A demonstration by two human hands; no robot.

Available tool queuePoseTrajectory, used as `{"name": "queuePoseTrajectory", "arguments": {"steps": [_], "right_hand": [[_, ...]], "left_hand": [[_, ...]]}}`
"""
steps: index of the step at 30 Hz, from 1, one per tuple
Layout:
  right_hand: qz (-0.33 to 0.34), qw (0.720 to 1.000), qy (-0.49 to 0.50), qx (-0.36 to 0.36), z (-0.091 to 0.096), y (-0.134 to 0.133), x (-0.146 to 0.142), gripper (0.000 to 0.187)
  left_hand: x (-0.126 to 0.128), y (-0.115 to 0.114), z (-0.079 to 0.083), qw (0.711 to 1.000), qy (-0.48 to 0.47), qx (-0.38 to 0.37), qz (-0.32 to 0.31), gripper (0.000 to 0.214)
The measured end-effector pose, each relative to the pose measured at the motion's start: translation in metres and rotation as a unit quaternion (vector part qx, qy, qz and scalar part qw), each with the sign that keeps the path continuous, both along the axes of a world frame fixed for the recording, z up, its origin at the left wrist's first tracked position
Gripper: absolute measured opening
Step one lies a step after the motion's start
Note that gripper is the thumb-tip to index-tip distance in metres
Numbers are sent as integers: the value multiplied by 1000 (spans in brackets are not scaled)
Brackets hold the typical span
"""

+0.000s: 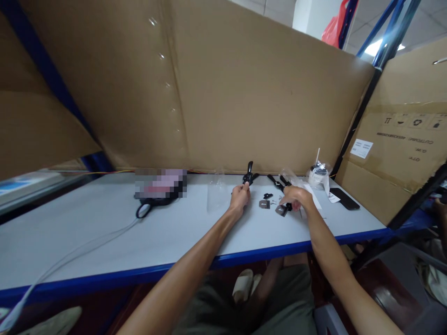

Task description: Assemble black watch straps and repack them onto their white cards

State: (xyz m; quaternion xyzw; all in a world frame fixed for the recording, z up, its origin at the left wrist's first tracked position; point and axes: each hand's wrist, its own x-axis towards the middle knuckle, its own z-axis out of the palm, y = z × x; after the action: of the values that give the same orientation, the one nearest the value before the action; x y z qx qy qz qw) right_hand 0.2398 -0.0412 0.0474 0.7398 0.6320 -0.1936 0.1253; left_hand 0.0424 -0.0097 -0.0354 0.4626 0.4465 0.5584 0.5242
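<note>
My left hand (240, 197) is closed around the lower end of a black clip-like part (249, 175) that stands up from the grey table (104, 232). My right hand (294, 197) rests on the table with its fingers curled down onto a small flat metal plate (281, 210). A second small metal plate (264, 204) lies between the hands, with a tiny black piece (267, 195) just behind it. Two more black clips (279, 182) lie behind my right hand.
A black phone (344, 198) lies at the right end of the table beside a bagged white roll (318, 175). A black pouch with a blurred top (159, 190) and a white cable (70, 260) are on the left. Cardboard sheets (226, 93) wall the back.
</note>
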Motion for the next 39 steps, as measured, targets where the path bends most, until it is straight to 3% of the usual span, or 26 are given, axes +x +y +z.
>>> {"name": "queuePoseTrajectory", "arguments": {"steps": [7,9,12,14,17,20,26,32,39], "right_hand": [[88,992,83,37,-10,5,-2,18],[114,985,87,97,-12,12,0,17],[130,960,46,243,-18,21,0,16],[140,949,30,280,-23,25,-3,22],[160,954,32,253,-32,29,-9,40],[182,953,47,237,-38,33,-9,46],[200,950,99,220,-44,46,-1,34],[197,942,153,226,-50,50,-2,34],[99,923,171,329,-36,51,15,13]], "left_hand": [[-6,-2,7,992,-122,-36,-18,18],[-7,-2,8,987,-152,-49,-9,17],[-6,-2,9,981,-182,-68,-6,16],[-5,-2,8,979,-191,-73,-24,15],[-3,-3,5,975,-204,-69,-59,14],[-3,-3,3,973,-206,-59,-81,16],[-6,-2,3,976,-186,-54,-96,22],[-5,-7,7,979,-164,-53,-112,17],[-6,-7,9,976,-181,-79,-96,11]]}}
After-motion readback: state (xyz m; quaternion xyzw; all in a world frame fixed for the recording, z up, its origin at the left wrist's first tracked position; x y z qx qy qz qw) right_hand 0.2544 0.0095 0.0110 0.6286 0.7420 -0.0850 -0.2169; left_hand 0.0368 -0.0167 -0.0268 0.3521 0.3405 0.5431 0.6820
